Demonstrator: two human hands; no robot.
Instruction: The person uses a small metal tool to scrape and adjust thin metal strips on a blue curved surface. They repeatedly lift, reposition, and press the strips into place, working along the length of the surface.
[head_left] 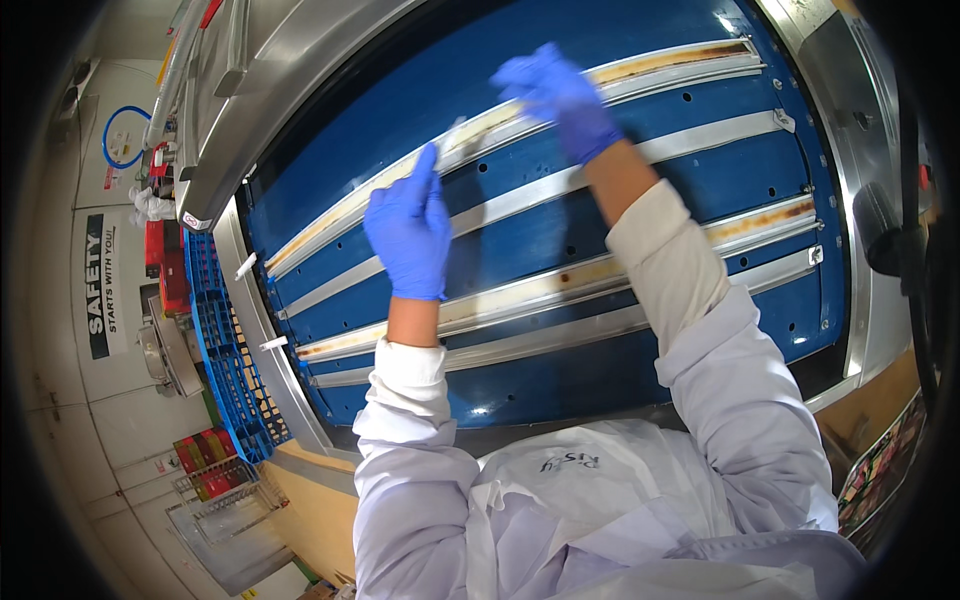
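Observation:
Both my hands wear blue gloves and hover over a blue panel (380, 300) crossed by long metal bars. My left hand (410, 235) is near the upper bar (340, 218), its fingers drawn together around the raised index fingertip. Farther up and to the right, my right hand (560, 95) has its fingers bunched over the same bar, slightly blurred. Beside the left fingertip shows a small translucent piece (458, 124); whether either hand grips it is unclear. A cream strip with brown, scorched-looking stains runs along the upper bar, and a similar one along the lower bar (480, 308).
A steel frame (270, 355) surrounds the panel, with a thick steel edge (250, 120) rising at the upper left. Plain metal bars (530, 205) lie between the stained ones. Left of the machine are a blue plastic pallet (225, 350) and red crates (168, 265).

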